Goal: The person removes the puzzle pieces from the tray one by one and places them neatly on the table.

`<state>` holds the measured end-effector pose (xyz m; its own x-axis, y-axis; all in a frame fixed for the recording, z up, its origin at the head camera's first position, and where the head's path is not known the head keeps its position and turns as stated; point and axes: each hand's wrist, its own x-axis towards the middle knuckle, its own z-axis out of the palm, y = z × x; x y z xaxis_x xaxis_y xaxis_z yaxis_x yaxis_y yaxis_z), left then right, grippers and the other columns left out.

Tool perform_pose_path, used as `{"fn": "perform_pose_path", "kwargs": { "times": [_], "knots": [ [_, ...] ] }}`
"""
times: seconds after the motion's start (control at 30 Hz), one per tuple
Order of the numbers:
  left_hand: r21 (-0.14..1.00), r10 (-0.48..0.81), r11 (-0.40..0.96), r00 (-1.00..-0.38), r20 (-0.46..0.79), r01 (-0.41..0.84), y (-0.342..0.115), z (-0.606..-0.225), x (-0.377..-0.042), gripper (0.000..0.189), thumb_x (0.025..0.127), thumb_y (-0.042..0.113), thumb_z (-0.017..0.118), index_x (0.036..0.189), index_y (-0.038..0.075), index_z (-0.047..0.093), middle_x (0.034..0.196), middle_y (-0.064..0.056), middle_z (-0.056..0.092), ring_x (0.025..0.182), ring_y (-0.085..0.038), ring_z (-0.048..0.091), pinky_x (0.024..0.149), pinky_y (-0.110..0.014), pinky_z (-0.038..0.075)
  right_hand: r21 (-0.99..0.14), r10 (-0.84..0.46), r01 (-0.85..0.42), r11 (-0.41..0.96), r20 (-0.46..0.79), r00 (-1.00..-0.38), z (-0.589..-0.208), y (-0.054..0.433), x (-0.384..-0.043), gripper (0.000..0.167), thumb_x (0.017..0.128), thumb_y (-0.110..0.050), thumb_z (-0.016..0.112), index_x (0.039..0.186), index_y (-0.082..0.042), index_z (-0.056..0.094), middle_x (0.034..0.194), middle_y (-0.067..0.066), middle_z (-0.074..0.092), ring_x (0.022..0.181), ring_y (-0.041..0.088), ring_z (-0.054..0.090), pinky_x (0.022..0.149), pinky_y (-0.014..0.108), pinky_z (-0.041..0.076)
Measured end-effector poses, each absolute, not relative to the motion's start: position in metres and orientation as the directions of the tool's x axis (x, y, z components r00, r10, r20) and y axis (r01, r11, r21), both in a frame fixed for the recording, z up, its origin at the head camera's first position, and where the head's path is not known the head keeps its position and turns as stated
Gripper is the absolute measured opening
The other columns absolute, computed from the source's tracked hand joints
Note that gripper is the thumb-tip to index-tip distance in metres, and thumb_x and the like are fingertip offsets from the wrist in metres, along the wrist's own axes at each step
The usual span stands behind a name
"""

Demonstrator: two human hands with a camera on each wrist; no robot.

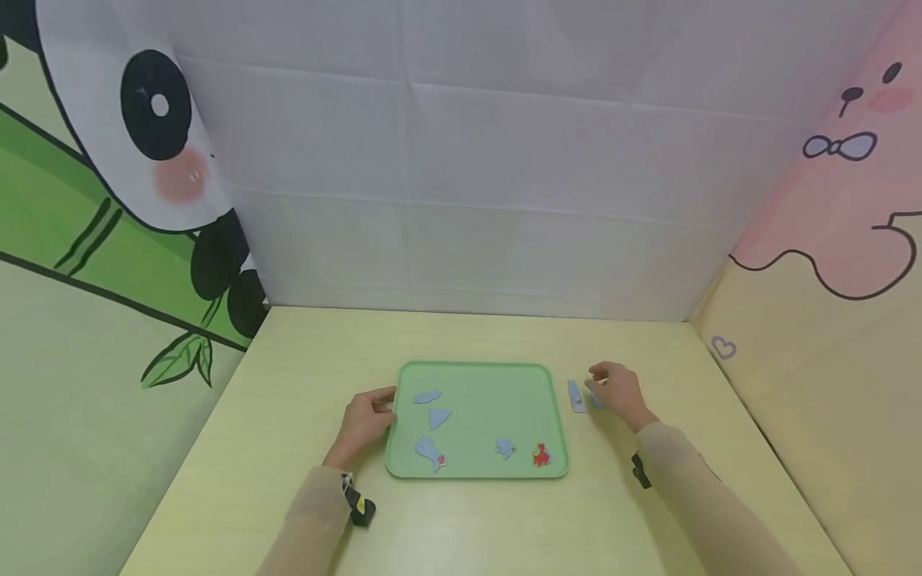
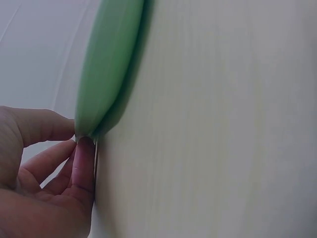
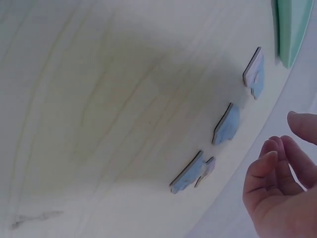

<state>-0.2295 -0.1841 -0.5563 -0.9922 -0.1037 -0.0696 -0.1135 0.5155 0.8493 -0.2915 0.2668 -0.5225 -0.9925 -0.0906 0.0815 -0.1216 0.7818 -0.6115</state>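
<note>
Only the right wrist view shows at least three pieces right of the tray, near the empty right hand; the left hand pinches the tray.

Both sleeves are plain beige, long and smooth: the left sleeve and the right sleeve each reach the wrist, without a visible pattern. A black band with small pale markings sits at the left cuff, carrying a rounded black block with a bright yellow patch. The right cuff has a dark, angular black fitting. The fingers are ungloved.
</note>
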Motion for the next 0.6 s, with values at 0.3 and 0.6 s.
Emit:
{"fn": "perform_pose_path", "kwargs": {
  "times": [0.3, 0.6],
  "knots": [
    [0.846, -0.106, 0.521, -0.992, -0.073, -0.118, -0.185, -0.557, -0.229, 0.055, 0.076, -0.005, 0.060, 0.130, -0.002, 0.056, 0.113, -0.012, 0.064, 0.074, -0.018, 0.057, 0.060, -0.030, 0.048, -0.625, -0.116, -0.175, 0.761, 0.134, -0.984, -0.524, 0.242, -0.287, 0.029, 0.088, -0.012, 0.066, 0.112, 0.005, 0.064, 0.099, 0.017, 0.066, 0.088, 0.031, 0.062, 0.075, 0.044, 0.050],
    [0.848, -0.109, 0.516, -0.991, -0.075, -0.121, -0.186, -0.554, -0.228, 0.056, 0.075, -0.005, 0.059, 0.130, -0.001, 0.056, 0.113, -0.012, 0.064, 0.074, -0.019, 0.057, 0.060, -0.029, 0.047, -0.622, -0.156, -0.209, 0.754, 0.140, -0.978, -0.524, 0.211, -0.277, 0.029, 0.086, -0.014, 0.069, 0.110, 0.001, 0.066, 0.095, 0.009, 0.066, 0.082, 0.024, 0.062, 0.070, 0.038, 0.051]
  ]
}}
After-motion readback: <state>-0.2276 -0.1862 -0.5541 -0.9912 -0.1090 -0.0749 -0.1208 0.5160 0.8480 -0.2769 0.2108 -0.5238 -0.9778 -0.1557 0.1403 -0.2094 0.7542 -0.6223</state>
